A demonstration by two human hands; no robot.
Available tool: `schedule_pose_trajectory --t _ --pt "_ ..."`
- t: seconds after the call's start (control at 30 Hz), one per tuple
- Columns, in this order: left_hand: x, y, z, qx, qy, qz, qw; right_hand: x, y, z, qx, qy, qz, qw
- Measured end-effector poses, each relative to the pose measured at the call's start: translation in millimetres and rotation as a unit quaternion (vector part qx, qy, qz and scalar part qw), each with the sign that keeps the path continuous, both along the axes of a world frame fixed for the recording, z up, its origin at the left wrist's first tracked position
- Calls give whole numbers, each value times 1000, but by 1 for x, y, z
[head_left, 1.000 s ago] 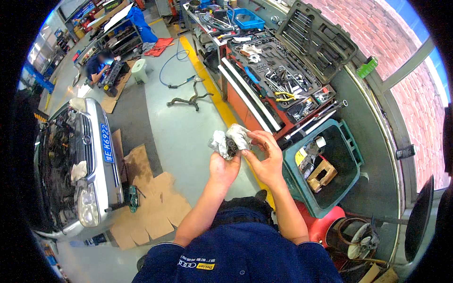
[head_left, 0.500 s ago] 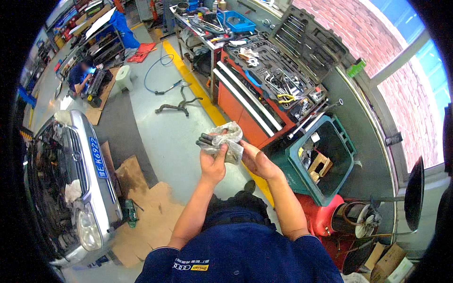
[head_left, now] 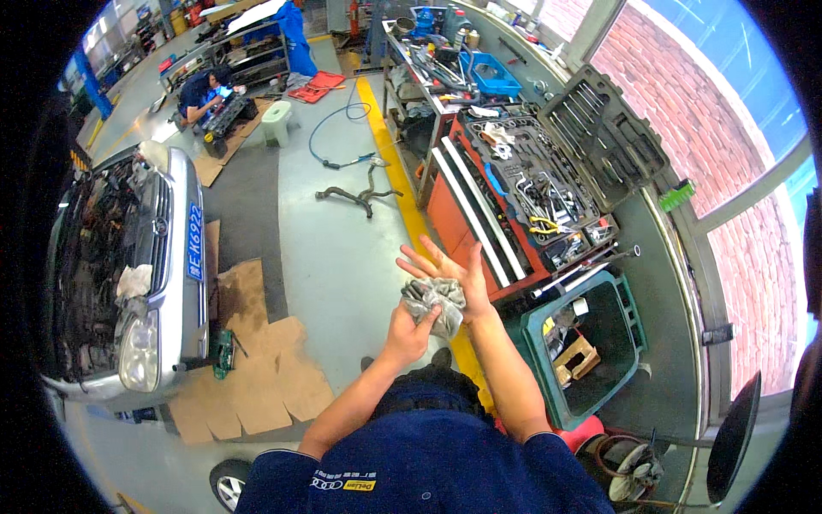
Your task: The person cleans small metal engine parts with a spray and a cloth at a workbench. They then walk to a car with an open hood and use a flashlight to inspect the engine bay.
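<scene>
My left hand [head_left: 410, 336] is closed on a crumpled grey-white cloth [head_left: 435, 301], its thumb pressed on top and its other fingers mostly hidden. Whether the cloth is a rag or a work glove I cannot tell. The cloth lies against the palm side of my right hand [head_left: 462, 272], whose fingers are stretched out and spread. Both hands are bare and held in front of my body, above the floor near the yellow line.
Right of me stand a red tool cabinet [head_left: 454, 212] with an open socket set [head_left: 556, 184] on it and a green bin [head_left: 561, 411]. A silver car [head_left: 177, 257] stands left, beside cardboard [head_left: 278, 377]. Dark bent hoses [head_left: 364, 202] lie ahead. A co-worker [head_left: 199, 96] crouches far left.
My right hand has opened and spread its fingers beside the cloth. The cloth is bunched tighter in my left hand. The whole view has shifted, with surroundings now farther right.
</scene>
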State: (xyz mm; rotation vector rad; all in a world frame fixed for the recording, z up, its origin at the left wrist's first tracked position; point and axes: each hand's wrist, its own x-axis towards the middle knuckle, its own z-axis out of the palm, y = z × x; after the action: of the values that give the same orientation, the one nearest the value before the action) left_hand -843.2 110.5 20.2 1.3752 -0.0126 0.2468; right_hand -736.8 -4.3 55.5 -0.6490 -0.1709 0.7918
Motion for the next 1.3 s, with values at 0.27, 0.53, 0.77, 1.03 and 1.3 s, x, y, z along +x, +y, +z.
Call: schedule_pose_trajectory --t 0.27,0.53,0.77,1.03,1.3 --pt "9 5 4 55 92 153 982 -23 -16 -41 -192 -65 -28 979" --pt "25 10 21 147 279 180 932 -70 10 -54 -235 -59 -69 968" --pt "26 3 -42 277 152 156 936 -56 -2 -51 -143 33 -69 987" --pt "20 10 -5 125 228 45 965 -46 -18 -70 -167 6 -23 986" --pt "18 7 3 222 191 72 953 -50 -6 -50 -357 -142 -97 918"
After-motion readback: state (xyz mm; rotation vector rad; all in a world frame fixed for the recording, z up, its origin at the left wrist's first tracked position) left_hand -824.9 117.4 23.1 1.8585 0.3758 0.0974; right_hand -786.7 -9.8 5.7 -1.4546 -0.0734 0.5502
